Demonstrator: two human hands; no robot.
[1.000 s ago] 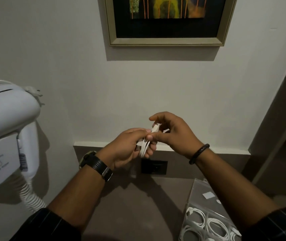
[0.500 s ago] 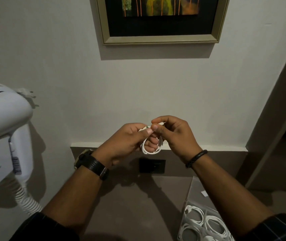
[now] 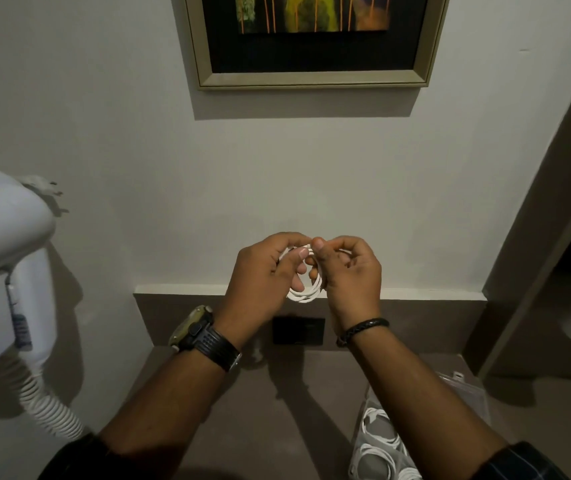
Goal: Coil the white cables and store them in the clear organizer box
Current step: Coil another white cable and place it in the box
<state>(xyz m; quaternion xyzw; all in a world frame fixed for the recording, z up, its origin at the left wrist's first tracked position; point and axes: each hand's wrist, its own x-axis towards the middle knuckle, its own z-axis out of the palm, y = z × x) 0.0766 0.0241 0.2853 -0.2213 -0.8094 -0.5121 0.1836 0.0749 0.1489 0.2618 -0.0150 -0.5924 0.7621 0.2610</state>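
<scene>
1. Where the two hands meet in front of the pale wall, we see a small coil of thin white cable (image 3: pixel 306 292) held up in the air, above the grey-brown counter (image 3: pixel 260 410).
2. The left hand (image 3: pixel 263 277) pinches the top of the coil between thumb and forefinger; its other fingers (image 3: pixel 296 271) curl through the loop.
3. The right hand (image 3: pixel 348 271) grips the coil's right side, its thumb tip touching the left thumb at the top; the lower arc of the loop hangs free below both palms.
4. We note a dark wristwatch (image 3: pixel 204 336) on the left wrist and a black braided bracelet (image 3: pixel 363 329) on the right.
5. The clear plastic organizer box (image 3: pixel 381 441) sits on the counter at lower right, partly hidden by the right forearm; white cable coils lie in its compartments.
6. A white wall-mounted hair dryer (image 3: pixel 0 271) with a ribbed hose is at far left; a framed picture (image 3: pixel 312 39) hangs above, and a black wall outlet (image 3: pixel 298 330) sits below the hands.
</scene>
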